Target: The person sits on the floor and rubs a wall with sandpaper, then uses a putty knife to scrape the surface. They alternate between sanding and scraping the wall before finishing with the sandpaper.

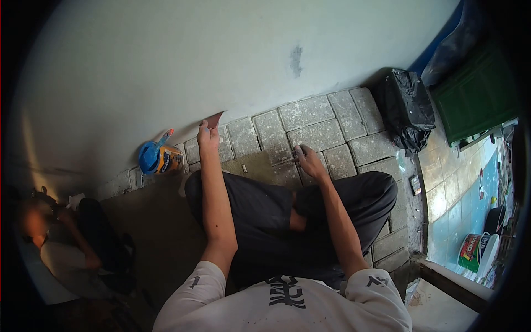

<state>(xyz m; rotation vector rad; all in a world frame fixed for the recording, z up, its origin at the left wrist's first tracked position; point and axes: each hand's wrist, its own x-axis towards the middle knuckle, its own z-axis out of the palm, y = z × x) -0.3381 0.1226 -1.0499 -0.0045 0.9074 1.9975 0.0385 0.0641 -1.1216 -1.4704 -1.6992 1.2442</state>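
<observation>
My left hand (208, 135) grips a reddish-brown sheet (214, 119), which looks like sandpaper, at the foot of the pale wall (221, 61). Just left of that hand stands a blue and orange paint can (160, 157) with a blue-stained brush (164, 138) lying across its top. My right hand (307, 159) is over the paving blocks (312, 135) in front of my right knee. Its fingers are curled around a small, thin dark object that I cannot make out.
A person (66, 243) sits at the far left. On the right are a black plastic bag (409, 108), a green panel (475, 94) and a labelled bucket (473, 252). A dark smudge (296, 61) marks the wall.
</observation>
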